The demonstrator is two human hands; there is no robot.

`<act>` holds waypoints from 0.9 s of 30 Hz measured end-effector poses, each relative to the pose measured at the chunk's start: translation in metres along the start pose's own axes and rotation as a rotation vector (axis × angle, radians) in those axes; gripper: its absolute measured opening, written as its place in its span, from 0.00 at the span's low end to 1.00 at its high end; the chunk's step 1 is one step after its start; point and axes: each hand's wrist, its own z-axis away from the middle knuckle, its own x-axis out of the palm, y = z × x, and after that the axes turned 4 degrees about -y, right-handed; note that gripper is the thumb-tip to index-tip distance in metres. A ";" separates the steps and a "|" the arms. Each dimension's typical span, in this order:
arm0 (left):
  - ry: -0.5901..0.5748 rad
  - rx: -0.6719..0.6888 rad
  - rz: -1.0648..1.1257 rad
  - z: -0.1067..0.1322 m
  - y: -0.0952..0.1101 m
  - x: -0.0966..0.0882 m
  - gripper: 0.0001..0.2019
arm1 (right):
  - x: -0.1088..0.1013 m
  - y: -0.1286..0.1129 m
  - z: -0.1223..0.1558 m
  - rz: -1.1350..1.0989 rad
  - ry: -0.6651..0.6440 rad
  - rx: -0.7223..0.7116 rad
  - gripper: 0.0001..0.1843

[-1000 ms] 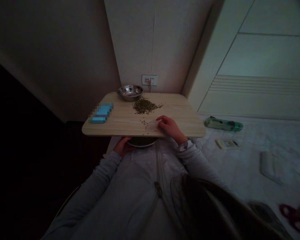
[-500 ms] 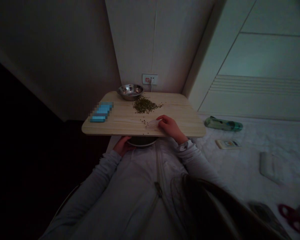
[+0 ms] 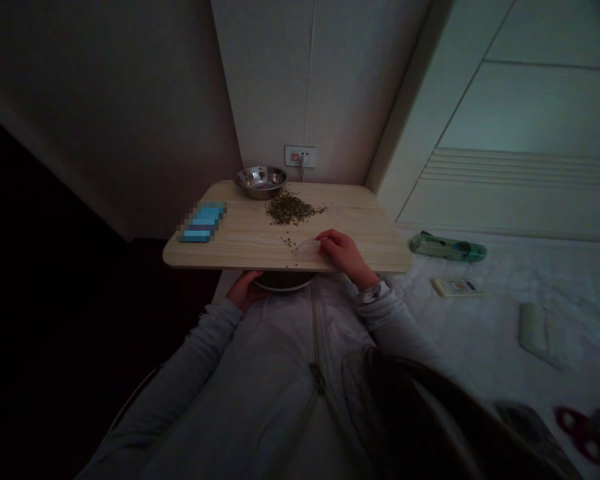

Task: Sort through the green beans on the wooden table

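My right hand (image 3: 346,259) is closed on a thin, translucent piece of plastic (image 3: 308,249), held low over the near edge of a wooden tabletop (image 3: 250,241). A few small dark green grains lie just left of the plastic. Farther back spreads a loose heap of the same grains (image 3: 289,209), which look like mung beans. Below the table edge, my left hand (image 3: 243,291) grips the left side of a bowl (image 3: 284,288) against my lap. The tabletop hides most of that bowl, and its contents are too dark to make out.
A steel bowl (image 3: 261,183) stands at the back left of the tabletop, with a blurred-out phone (image 3: 203,223) at its left. On the white bedding to the right lie a green bottle (image 3: 447,247), a remote control (image 3: 457,287) and red-handled scissors (image 3: 584,433). A wall socket (image 3: 300,156) sits behind.
My right hand and the plastic have shifted very slightly to the right. My left hand stays on the bowl, and the heap of grains looks the same.
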 end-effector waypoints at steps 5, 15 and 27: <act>0.014 -0.011 0.010 0.002 0.000 0.001 0.05 | 0.001 0.000 0.000 -0.017 0.001 0.009 0.11; -0.014 0.009 0.006 0.001 -0.001 0.000 0.06 | 0.000 -0.002 0.001 -0.001 0.016 0.005 0.11; -0.012 0.000 0.025 0.000 -0.001 0.000 0.06 | 0.000 -0.001 0.002 0.022 0.027 -0.017 0.12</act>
